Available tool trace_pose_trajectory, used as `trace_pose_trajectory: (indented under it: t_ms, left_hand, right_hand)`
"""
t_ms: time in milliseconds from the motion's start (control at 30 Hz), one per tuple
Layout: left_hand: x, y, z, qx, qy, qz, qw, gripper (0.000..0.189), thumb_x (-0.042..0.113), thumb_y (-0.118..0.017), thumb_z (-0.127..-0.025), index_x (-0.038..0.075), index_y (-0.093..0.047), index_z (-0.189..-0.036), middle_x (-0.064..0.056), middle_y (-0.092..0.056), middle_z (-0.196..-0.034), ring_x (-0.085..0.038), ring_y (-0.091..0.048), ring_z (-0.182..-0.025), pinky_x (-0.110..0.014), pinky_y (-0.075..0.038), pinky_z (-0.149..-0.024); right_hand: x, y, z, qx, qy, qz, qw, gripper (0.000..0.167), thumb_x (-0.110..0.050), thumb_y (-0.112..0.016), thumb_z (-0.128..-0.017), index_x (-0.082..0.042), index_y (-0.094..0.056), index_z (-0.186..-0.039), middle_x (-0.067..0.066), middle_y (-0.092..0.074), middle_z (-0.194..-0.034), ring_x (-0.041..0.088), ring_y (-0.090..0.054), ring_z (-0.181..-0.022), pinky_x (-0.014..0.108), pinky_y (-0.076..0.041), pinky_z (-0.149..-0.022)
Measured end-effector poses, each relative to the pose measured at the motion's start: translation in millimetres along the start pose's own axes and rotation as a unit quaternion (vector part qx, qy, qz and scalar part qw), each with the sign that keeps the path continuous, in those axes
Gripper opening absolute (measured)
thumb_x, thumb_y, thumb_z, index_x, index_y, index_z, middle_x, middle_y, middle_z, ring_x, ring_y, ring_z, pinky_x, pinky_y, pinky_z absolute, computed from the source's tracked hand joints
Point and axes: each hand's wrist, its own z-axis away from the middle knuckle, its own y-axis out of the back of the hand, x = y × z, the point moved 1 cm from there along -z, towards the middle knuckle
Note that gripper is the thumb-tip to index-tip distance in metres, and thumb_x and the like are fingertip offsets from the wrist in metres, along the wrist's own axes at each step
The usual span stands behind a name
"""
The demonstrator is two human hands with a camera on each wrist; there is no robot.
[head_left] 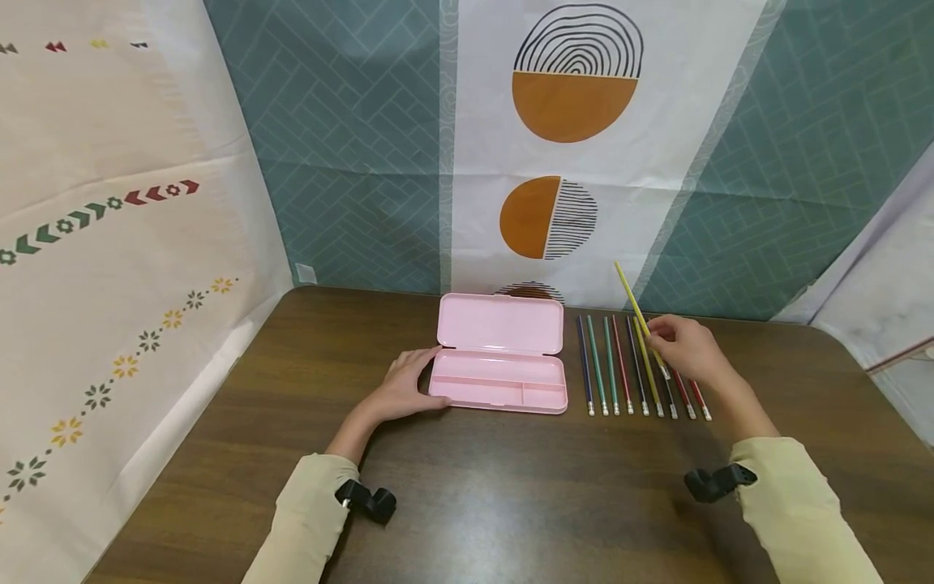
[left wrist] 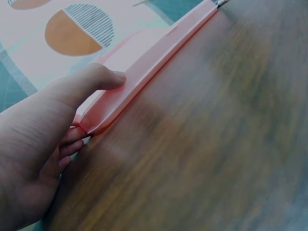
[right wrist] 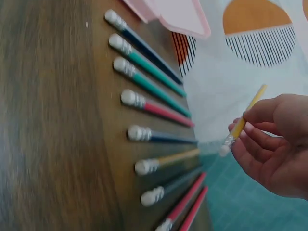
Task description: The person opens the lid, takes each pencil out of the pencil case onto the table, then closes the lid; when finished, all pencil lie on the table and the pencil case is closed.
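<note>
A pink pencil case (head_left: 499,395) stands on the table with its lid (head_left: 500,324) raised at the back. Its compartments show no pencils. My left hand (head_left: 404,388) holds the case by its left end, thumb on the front wall and fingers round the left side. In my right hand (right wrist: 284,144) a yellow pencil (head_left: 629,289) is pinched between thumb and fingers, lifted and slanting, its white eraser end low. Below that hand several pencils lie in a row, erasers toward me, among them a green pencil (right wrist: 149,85), a red pencil (right wrist: 163,112) and another yellow pencil (right wrist: 173,157).
The brown wooden table (head_left: 511,495) ends at the back against a patterned cloth (head_left: 365,162). Another cloth (head_left: 131,284) hangs along the left side. The pencil row lies close to the right of the case.
</note>
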Motion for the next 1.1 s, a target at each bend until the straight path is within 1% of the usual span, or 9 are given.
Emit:
trace_pose_trajectory:
  t_ms: [133, 200, 333, 433, 533, 633, 733, 933, 1100]
  left_hand:
    - [-0.1, -0.1, 0.0, -0.001, 0.002, 0.0, 1.0, 0.09, 0.039, -0.075, -0.075, 0.008, -0.035, -0.15, -0.016, -0.04, -0.145, -0.032, -0.03, -0.131, -0.057, -0.025, -0.104]
    - [0.1, -0.1, 0.3, 0.0, 0.002, 0.002, 1.0, 0.09, 0.039, -0.075, -0.075, 0.009, -0.035, -0.149, -0.016, -0.041, -0.145, -0.032, -0.031, -0.131, -0.057, -0.026, -0.104]
    - [0.3, -0.3, 0.6, 0.0, 0.001, 0.003, 1.0, 0.089, 0.039, -0.075, -0.075, 0.009, -0.036, -0.149, -0.015, -0.041, -0.145, -0.032, -0.031, -0.131, -0.056, -0.026, -0.104]
    - [0.3, -0.2, 0.6, 0.0, -0.001, 0.002, 1.0, 0.089, 0.039, -0.076, -0.075, 0.009, -0.036, -0.149, -0.015, -0.041, -0.145, -0.032, -0.031, -0.131, -0.056, -0.025, -0.105]
    - [0.2, 0.2, 0.3, -0.001, 0.001, 0.001, 1.0, 0.09, 0.039, -0.075, -0.075, 0.008, -0.035, -0.15, -0.016, -0.041, -0.145, -0.032, -0.03, -0.131, -0.056, -0.025, -0.105]
    - [0.3, 0.6, 0.1, -0.003, 0.003, 0.001, 1.0, 0.09, 0.039, -0.075, -0.075, 0.008, -0.035, -0.15, -0.016, -0.041, -0.145, -0.033, -0.03, -0.131, -0.056, -0.025, -0.105]
    - [0.1, 0.6, -0.4, -0.004, 0.004, 0.001, 1.0, 0.09, 0.038, -0.076, -0.075, 0.008, -0.035, -0.15, -0.016, -0.041, -0.145, -0.033, -0.03, -0.131, -0.056, -0.025, -0.105]
    - [-0.9, 0.6, -0.9, -0.003, 0.005, 0.003, 1.0, 0.09, 0.039, -0.076, -0.075, 0.009, -0.035, -0.15, -0.015, -0.04, -0.145, -0.032, -0.03, -0.131, -0.057, -0.025, -0.104]
    - [-1.0, 0.2, -0.6, -0.003, 0.004, 0.002, 1.0, 0.09, 0.039, -0.075, -0.075, 0.009, -0.035, -0.15, -0.015, -0.04, -0.145, -0.031, -0.031, -0.131, -0.056, -0.023, -0.105]
  right_hand:
    - [16.0, 5.9, 7.4, 0.008, -0.011, 0.007, 0.9999, 0.03, -0.008, -0.057, -0.094, 0.014, -0.058, -0.113, 0.029, -0.065, -0.101, 0.041, -0.061, -0.092, 0.048, -0.047, -0.073]
    - [24.3, 8.8, 11.5, 0.006, -0.017, 0.017, 0.9997, 0.032, -0.009, -0.057, -0.094, 0.016, -0.058, -0.113, 0.03, -0.065, -0.1, 0.042, -0.061, -0.091, 0.049, -0.047, -0.074]
    - [40.3, 13.1, 19.6, 0.003, -0.029, 0.037, 0.9989, 0.032, -0.009, -0.059, -0.092, 0.017, -0.059, -0.11, 0.029, -0.066, -0.097, 0.042, -0.062, -0.087, 0.048, -0.048, -0.072]
    - [51.5, 14.8, 25.0, 0.003, -0.041, 0.048, 0.998, 0.032, -0.009, -0.059, -0.091, 0.017, -0.06, -0.108, 0.029, -0.066, -0.095, 0.043, -0.06, -0.087, 0.048, -0.047, -0.071]
    - [61.5, 16.1, 30.3, -0.002, -0.056, 0.056, 0.9968, 0.031, -0.009, -0.058, -0.091, 0.018, -0.059, -0.106, 0.03, -0.065, -0.094, 0.047, -0.059, -0.089, 0.052, -0.046, -0.073]
    - [69.6, 16.6, 34.6, -0.005, -0.066, 0.063, 0.9958, 0.03, -0.008, -0.059, -0.09, 0.019, -0.059, -0.104, 0.029, -0.066, -0.091, 0.048, -0.059, -0.088, 0.051, -0.046, -0.073]
    - [76.3, 16.8, 38.3, -0.011, -0.074, 0.069, 0.9948, 0.029, -0.007, -0.06, -0.089, 0.019, -0.059, -0.102, 0.028, -0.066, -0.088, 0.043, -0.06, -0.082, 0.046, -0.046, -0.069]
    - [84.2, 15.6, 41.8, -0.018, -0.086, 0.072, 0.9935, 0.029, -0.008, -0.059, -0.089, 0.019, -0.059, -0.1, 0.024, -0.066, -0.083, 0.022, -0.059, -0.067, 0.039, -0.045, -0.063]
    - [86.9, 13.9, 42.0, -0.02, -0.079, 0.073, 0.994, 0.028, -0.008, -0.06, -0.088, 0.018, -0.06, -0.098, 0.023, -0.067, -0.082, 0.015, -0.057, -0.062, 0.037, -0.044, -0.061]
